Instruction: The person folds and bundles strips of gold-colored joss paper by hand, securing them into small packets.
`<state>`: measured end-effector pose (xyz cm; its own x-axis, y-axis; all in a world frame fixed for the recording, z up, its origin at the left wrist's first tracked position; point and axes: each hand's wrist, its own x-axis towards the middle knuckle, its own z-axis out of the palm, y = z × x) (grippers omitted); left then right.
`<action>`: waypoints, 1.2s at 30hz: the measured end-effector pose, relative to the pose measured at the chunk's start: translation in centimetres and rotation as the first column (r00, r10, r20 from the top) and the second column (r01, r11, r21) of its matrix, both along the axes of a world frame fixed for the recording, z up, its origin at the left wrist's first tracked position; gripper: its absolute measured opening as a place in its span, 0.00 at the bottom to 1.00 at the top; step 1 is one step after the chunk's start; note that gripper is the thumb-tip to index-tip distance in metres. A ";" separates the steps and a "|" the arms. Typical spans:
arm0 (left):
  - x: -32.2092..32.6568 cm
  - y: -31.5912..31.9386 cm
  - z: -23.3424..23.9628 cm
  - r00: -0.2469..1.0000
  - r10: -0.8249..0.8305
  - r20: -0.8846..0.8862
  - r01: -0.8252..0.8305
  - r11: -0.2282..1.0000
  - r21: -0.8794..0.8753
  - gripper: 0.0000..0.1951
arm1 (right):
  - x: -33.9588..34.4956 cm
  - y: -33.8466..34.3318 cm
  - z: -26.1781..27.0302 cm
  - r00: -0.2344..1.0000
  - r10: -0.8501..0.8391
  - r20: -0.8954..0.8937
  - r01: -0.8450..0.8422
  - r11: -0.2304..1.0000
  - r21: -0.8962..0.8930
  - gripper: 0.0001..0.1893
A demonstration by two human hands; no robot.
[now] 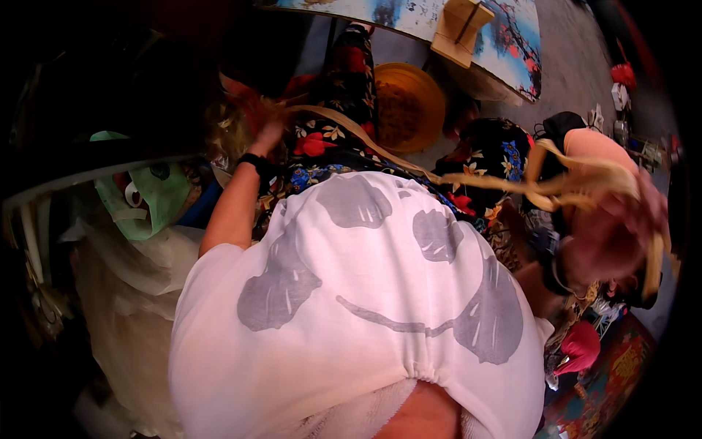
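Observation:
A long, flat tan strip point(362, 134) crosses above my lap from one hand to the other. At the upper left, my left hand point(270, 125) holds its far end, the fingers blurred and partly in shadow. A black band point(253, 160) circles that wrist. On the right, my right hand point(609, 233) is shut on the strip, which loops beside the fingers and hangs below them. Motion blurs this hand too. Under the strip lie my dark flowered trousers point(315, 144). The strip's material cannot be told.
Between my legs stands a yellow basin point(433, 104) with brown contents. A painted tabletop point(411, 19) ahead carries a wooden block point(458, 33) with a thin dark rod. At left are a green plastic bag point(164, 203) and translucent sheeting point(126, 318). Red cloth point(581, 345) lies at lower right.

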<state>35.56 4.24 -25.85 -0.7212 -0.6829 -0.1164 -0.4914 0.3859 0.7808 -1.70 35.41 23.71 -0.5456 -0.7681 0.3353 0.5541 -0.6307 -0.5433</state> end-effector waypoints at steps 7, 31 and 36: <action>-6.1 4.9 14.8 0.988 0.154 -0.011 -0.152 0.984 0.093 0.23 | 0.9 -6.2 -9.6 0.994 0.094 -0.057 -0.094 0.996 0.001 0.08; -18.7 10.7 24.0 0.906 0.005 -0.423 -0.077 0.985 -0.154 0.12 | 5.4 -11.0 -22.2 0.450 0.221 -0.865 0.539 0.705 0.460 0.22; -21.2 12.7 25.7 0.842 -0.168 -0.513 -0.010 0.945 -0.326 0.11 | 4.5 -10.9 -21.1 0.314 -0.049 -0.948 0.719 0.664 0.204 0.03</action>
